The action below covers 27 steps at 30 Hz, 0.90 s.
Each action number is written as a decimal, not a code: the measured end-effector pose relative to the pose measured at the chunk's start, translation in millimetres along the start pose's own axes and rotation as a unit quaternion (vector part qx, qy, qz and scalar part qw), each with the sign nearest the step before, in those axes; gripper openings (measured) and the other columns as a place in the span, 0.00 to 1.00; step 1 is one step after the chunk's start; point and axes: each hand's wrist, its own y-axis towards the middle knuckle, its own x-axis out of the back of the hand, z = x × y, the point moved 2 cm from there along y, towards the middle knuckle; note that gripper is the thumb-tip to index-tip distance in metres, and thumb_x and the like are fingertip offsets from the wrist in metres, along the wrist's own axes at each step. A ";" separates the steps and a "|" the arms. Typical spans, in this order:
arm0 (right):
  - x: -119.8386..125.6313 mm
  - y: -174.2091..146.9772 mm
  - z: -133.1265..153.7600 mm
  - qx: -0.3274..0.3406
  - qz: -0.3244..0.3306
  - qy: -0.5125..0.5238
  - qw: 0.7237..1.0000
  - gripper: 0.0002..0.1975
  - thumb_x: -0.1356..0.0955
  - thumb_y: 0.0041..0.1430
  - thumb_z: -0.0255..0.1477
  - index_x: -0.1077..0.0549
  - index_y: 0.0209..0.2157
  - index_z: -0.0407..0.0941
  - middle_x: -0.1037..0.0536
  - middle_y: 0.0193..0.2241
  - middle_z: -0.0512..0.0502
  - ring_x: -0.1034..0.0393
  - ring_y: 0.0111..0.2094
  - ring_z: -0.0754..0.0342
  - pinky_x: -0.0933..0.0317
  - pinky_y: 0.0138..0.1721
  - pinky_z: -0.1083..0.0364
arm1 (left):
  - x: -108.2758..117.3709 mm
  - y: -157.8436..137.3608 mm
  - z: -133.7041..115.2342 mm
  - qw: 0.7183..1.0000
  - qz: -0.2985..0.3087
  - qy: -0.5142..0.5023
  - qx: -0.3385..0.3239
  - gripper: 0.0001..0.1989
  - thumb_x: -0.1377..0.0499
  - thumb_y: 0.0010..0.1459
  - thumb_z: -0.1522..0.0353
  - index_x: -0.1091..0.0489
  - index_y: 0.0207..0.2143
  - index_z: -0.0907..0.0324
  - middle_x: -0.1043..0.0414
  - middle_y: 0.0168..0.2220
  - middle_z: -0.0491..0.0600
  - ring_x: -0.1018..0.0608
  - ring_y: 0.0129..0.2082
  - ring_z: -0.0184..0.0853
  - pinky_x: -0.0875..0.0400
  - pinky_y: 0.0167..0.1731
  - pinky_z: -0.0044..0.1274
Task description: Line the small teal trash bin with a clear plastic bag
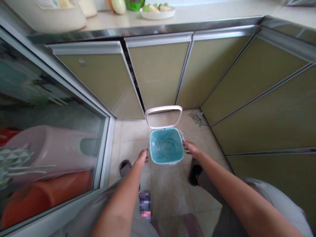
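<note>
A light blue trash bin point(167, 146) stands on the tiled floor between my feet, its pale pink rim frame point(164, 126) tilted up at the back. A thin clear plastic bag point(182, 134) shows at the bin's right edge, and clear film seems to line the inside. My left hand point(142, 158) is beside the bin's left side, fingers apart, with a small gap to the wall. On the opposite side, my right hand point(192, 149) has its fingers stretched towards the bin and the bag's edge. Whether those fingertips touch either one, I cannot tell.
Olive cabinet doors point(158, 69) close off the back and right; one left door point(98, 79) stands slightly ajar. A glass sliding door point(61, 131) is on the left. A grey cloth-like scrap point(198, 118) lies in the corner. On the counter point(209, 14) sits a plate of food point(158, 13).
</note>
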 end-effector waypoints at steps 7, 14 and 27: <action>0.9 2.9 13.3 0.062 -0.079 -0.022 0.995 0.09 0.30 0.57 0.35 0.25 0.32 0.42 0.20 0.33 0.43 0.30 0.30 0.56 0.42 0.28 0.60 | -1.7 -4.0 -13.4 0.995 -0.084 -0.052 -0.015 0.10 0.37 0.55 0.63 0.29 0.36 0.60 0.26 0.29 0.46 0.24 0.26 0.31 0.35 0.26 0.21; 4.8 -31.1 37.1 0.162 -0.093 -0.020 0.982 0.13 0.33 0.56 0.33 0.27 0.21 0.42 0.24 0.21 0.47 0.32 0.25 0.56 0.40 0.29 0.58 | 16.0 -56.8 -30.3 0.968 -0.163 -0.087 -0.172 0.14 0.32 0.47 0.59 0.30 0.26 0.59 0.34 0.19 0.41 0.31 0.20 0.29 0.38 0.23 0.21; 1.1 -207.8 62.4 0.239 0.070 0.144 0.958 0.14 0.28 0.54 0.39 0.30 0.25 0.44 0.25 0.21 0.49 0.31 0.21 0.57 0.34 0.28 0.57 | 55.1 -213.5 -77.6 0.899 -0.101 -0.053 -0.423 0.19 0.39 0.54 0.52 0.32 0.21 0.57 0.30 0.21 0.46 0.26 0.28 0.35 0.35 0.32 0.25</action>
